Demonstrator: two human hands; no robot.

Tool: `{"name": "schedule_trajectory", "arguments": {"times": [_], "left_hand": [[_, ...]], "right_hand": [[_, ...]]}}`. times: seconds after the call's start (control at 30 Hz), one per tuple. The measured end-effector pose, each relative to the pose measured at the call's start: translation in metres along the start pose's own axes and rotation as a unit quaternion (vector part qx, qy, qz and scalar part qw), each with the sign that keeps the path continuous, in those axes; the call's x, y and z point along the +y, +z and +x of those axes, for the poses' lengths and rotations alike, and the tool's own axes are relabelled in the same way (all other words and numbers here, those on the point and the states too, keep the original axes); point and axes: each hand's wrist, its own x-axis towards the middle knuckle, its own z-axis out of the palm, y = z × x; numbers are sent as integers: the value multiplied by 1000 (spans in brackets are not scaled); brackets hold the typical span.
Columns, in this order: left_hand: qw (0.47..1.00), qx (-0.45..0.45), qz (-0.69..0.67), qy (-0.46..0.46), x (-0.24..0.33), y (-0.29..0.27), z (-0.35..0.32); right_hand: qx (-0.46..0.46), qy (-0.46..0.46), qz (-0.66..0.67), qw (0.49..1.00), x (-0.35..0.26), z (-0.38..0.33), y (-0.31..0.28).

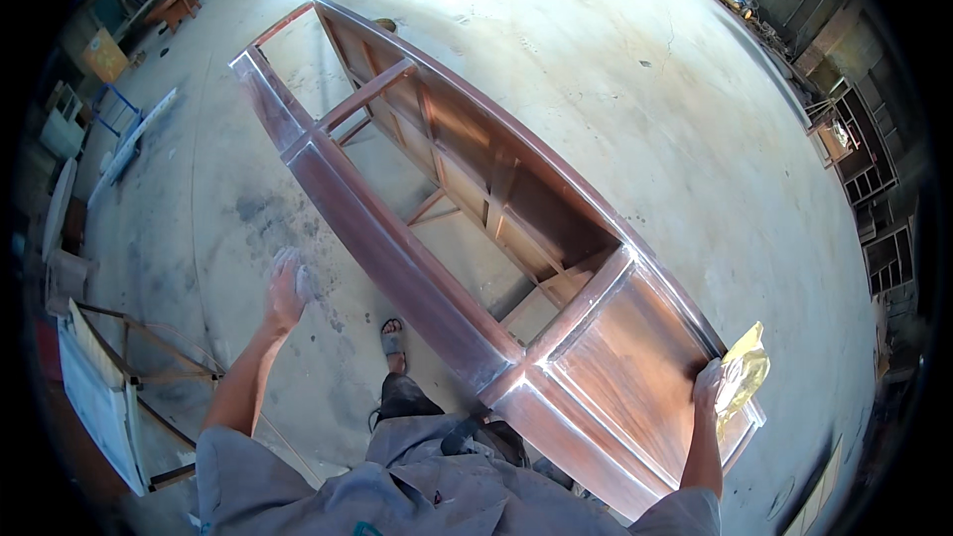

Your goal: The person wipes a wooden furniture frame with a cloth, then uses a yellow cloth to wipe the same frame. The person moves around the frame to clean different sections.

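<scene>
A long reddish-brown wooden furniture frame (382,238) lies diagonally in front of me, with open bays and a panelled end (625,367). At the panel's far right edge, my right hand (707,384) is closed on a crumpled yellow sheet of sandpaper (747,369), which is whitened with dust. My left hand (287,288) is held away from the frame, to its left above the floor. Its fingers are curled and coated in pale dust; whatever they hold, if anything, is too unclear to name. Whitish dust lines the frame's joints and edges.
A rack with a pale panel (99,407) stands at the lower left. Farther left are a blue-framed stand (119,114) and a wooden table (176,5). Dark slatted frames (864,149) stand along the right side. My sandalled foot (393,339) is beside the frame on the concrete floor.
</scene>
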Motion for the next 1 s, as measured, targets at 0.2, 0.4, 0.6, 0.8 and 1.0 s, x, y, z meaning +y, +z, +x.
{"name": "schedule_trajectory", "arguments": {"times": [0.2, 0.4, 0.6, 0.8, 1.0], "left_hand": [[994, 82, 5, 77, -131, 17, 251], [995, 43, 11, 85, -279, 50, 423], [991, 27, -63, 115, -341, 76, 492], [970, 26, -241, -13, -374, 74, 518], [986, 81, -138, 35, -387, 90, 518]], "right_hand": [[149, -192, 96, 965, -397, 102, -47], [18, -271, 290, 918, -770, 212, -53], [-109, -348, 392, 844, -1033, 300, -82], [-116, -615, 398, 671, -1193, 180, -190], [-282, -506, 267, 770, -1198, 319, -142]]}}
